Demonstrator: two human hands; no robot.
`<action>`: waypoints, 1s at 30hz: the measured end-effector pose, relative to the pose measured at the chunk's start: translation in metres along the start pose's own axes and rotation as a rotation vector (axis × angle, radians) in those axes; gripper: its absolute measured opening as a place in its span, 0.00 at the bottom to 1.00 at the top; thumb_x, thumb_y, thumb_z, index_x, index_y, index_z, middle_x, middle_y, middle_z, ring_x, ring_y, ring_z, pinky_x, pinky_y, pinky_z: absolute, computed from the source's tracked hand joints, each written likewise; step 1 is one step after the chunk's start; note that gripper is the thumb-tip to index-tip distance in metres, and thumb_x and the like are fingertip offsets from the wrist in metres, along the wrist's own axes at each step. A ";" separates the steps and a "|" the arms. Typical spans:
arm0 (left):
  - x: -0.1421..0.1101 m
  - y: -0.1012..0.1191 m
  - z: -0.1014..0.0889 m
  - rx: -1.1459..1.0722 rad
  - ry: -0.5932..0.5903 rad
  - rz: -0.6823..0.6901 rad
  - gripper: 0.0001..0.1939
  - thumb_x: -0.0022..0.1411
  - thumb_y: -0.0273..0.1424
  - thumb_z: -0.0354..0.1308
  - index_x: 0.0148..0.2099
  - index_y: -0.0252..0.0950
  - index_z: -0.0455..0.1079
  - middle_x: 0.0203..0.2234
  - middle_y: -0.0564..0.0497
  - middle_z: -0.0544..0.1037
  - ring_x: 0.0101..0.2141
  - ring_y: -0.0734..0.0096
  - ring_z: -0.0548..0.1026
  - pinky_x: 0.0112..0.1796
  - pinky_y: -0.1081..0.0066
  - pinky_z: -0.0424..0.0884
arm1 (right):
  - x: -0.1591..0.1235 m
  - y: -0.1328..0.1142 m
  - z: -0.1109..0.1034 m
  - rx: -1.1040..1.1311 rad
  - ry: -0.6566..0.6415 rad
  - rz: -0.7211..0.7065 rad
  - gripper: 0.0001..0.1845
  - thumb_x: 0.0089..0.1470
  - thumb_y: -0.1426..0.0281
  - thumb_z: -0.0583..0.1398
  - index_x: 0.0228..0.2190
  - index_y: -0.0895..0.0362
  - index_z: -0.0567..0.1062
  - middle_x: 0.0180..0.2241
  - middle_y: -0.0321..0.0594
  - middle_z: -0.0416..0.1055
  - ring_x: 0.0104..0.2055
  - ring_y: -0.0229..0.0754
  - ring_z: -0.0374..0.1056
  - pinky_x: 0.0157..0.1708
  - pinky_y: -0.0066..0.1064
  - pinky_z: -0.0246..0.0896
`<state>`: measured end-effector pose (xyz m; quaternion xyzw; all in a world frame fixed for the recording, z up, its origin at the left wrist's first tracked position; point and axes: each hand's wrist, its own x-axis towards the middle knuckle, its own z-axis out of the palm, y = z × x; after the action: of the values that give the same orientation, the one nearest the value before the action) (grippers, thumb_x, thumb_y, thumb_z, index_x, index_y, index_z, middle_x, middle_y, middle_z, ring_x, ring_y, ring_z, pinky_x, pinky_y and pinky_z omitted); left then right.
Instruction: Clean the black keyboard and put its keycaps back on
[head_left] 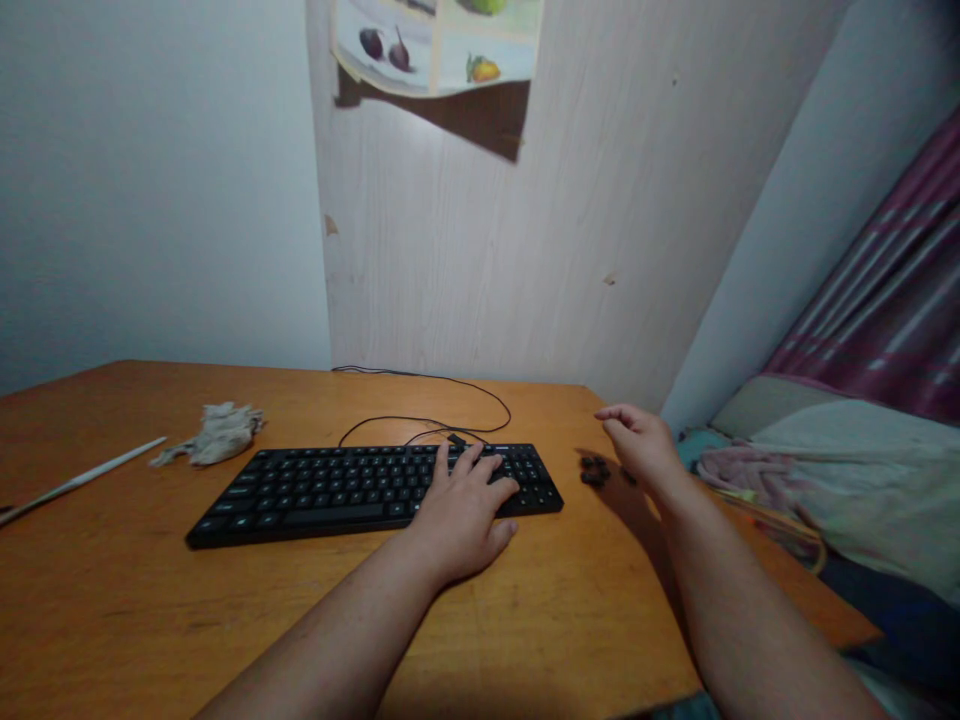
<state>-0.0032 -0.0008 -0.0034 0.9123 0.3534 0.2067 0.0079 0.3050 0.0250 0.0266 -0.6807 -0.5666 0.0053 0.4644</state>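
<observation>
A black computer keyboard [330, 490] lies on the wooden table, slightly angled. My left hand [461, 510] rests on its right part with the fingers spread, covering some of the keys there. To the right of the keyboard, several small black pieces [595, 469] that look like loose keycaps sit in a little heap. My right hand [637, 440] hovers just beside and above this heap, thumb and index finger pressed together. Whether anything is between those fingertips is too small to make out.
The keyboard's thin black cable [450, 380] loops behind it. On the left lie a crumpled greyish cloth [225, 432] and a long thin white stick [97, 470]. A wall with a fruit picture [420, 75] stands behind the table [150, 620]; bedding [847, 470] is at the right.
</observation>
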 end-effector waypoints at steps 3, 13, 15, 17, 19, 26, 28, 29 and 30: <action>0.000 -0.001 0.001 -0.005 0.011 -0.002 0.24 0.61 0.44 0.59 0.59 0.48 0.69 0.64 0.46 0.65 0.66 0.44 0.53 0.62 0.34 0.34 | 0.006 0.014 -0.004 -0.091 -0.032 0.034 0.17 0.51 0.65 0.55 0.36 0.58 0.79 0.31 0.42 0.77 0.32 0.43 0.69 0.31 0.32 0.61; 0.000 -0.001 -0.001 0.003 0.018 -0.011 0.24 0.62 0.44 0.58 0.59 0.47 0.69 0.63 0.45 0.66 0.66 0.43 0.54 0.62 0.34 0.33 | 0.005 0.039 0.001 -0.212 -0.283 0.056 0.08 0.41 0.70 0.64 0.29 0.57 0.80 0.22 0.42 0.75 0.21 0.39 0.64 0.21 0.30 0.53; 0.000 0.000 -0.003 0.006 0.032 -0.014 0.26 0.62 0.44 0.57 0.62 0.47 0.67 0.63 0.45 0.66 0.66 0.44 0.53 0.62 0.34 0.33 | 0.005 0.040 0.002 -0.216 -0.308 0.034 0.06 0.42 0.70 0.66 0.27 0.56 0.80 0.22 0.43 0.75 0.23 0.42 0.66 0.22 0.31 0.55; 0.000 0.000 -0.003 0.009 0.026 -0.003 0.24 0.62 0.44 0.57 0.60 0.47 0.69 0.63 0.45 0.66 0.66 0.43 0.53 0.62 0.34 0.32 | 0.005 0.040 0.002 -0.218 -0.330 0.008 0.03 0.42 0.69 0.67 0.25 0.55 0.80 0.21 0.44 0.74 0.24 0.44 0.67 0.23 0.33 0.57; 0.000 0.000 -0.002 0.011 0.011 0.007 0.21 0.61 0.45 0.58 0.56 0.47 0.72 0.63 0.46 0.67 0.66 0.42 0.53 0.62 0.33 0.32 | 0.005 0.039 0.003 -0.227 -0.350 -0.016 0.03 0.43 0.69 0.68 0.24 0.55 0.79 0.20 0.43 0.73 0.25 0.45 0.68 0.25 0.34 0.59; 0.000 -0.002 -0.001 -0.006 0.027 -0.009 0.25 0.61 0.44 0.59 0.59 0.46 0.69 0.62 0.45 0.67 0.66 0.42 0.52 0.62 0.34 0.32 | 0.005 0.033 0.005 -0.361 -0.387 -0.040 0.07 0.41 0.72 0.68 0.28 0.54 0.83 0.28 0.45 0.77 0.31 0.46 0.73 0.29 0.32 0.60; 0.000 -0.003 -0.003 -0.002 0.038 -0.023 0.26 0.61 0.44 0.57 0.60 0.44 0.68 0.63 0.45 0.67 0.66 0.43 0.53 0.62 0.34 0.32 | 0.006 0.032 0.007 -0.411 -0.405 -0.024 0.08 0.43 0.72 0.67 0.30 0.54 0.83 0.30 0.44 0.78 0.33 0.46 0.73 0.30 0.32 0.59; 0.000 -0.003 -0.003 0.001 0.044 -0.028 0.26 0.62 0.44 0.57 0.61 0.44 0.67 0.63 0.45 0.67 0.66 0.44 0.53 0.62 0.34 0.31 | 0.006 0.032 0.008 -0.433 -0.417 -0.014 0.08 0.44 0.73 0.67 0.30 0.54 0.84 0.30 0.44 0.78 0.33 0.46 0.73 0.30 0.31 0.59; 0.000 -0.004 -0.004 0.004 0.050 -0.033 0.26 0.62 0.44 0.57 0.61 0.44 0.67 0.62 0.45 0.67 0.66 0.44 0.53 0.63 0.35 0.31 | 0.006 0.032 0.010 -0.452 -0.430 -0.004 0.08 0.45 0.73 0.66 0.30 0.54 0.84 0.31 0.44 0.79 0.32 0.45 0.73 0.30 0.31 0.58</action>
<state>-0.0067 0.0017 -0.0006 0.9009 0.3689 0.2286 0.0006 0.3268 0.0379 0.0037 -0.7489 -0.6399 0.0221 0.1707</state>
